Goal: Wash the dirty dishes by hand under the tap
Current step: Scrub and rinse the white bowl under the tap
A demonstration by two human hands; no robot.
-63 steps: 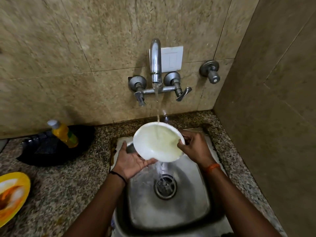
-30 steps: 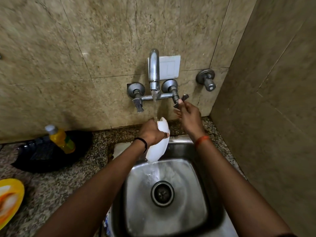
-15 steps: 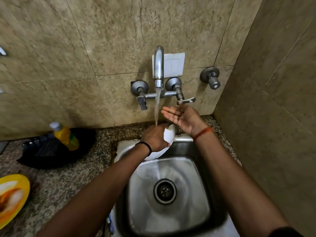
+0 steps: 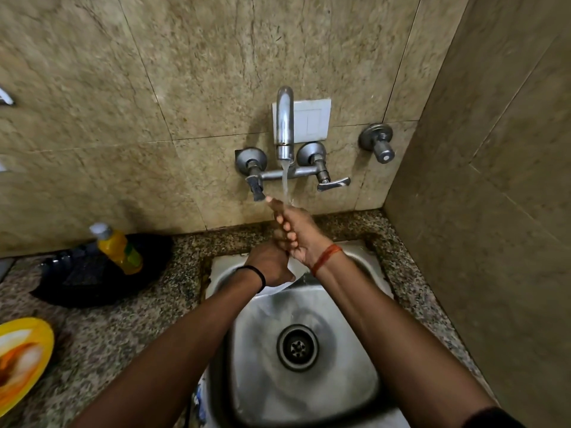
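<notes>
Your left hand (image 4: 272,267) curls round the white bowl (image 4: 295,267), holding it at the sink's (image 4: 355,393) back edge, mostly hidden. Your right hand (image 4: 296,233) reaches up, fingers fairly straight, under water running from the tap (image 4: 285,125), gripping nothing. On the counter's (image 4: 102,335) back edge, a yellow bottle (image 4: 119,249) leans in a black tray (image 4: 92,282); its label is unreadable. A soiled yellow plate (image 4: 21,359) sits at the left edge.
</notes>
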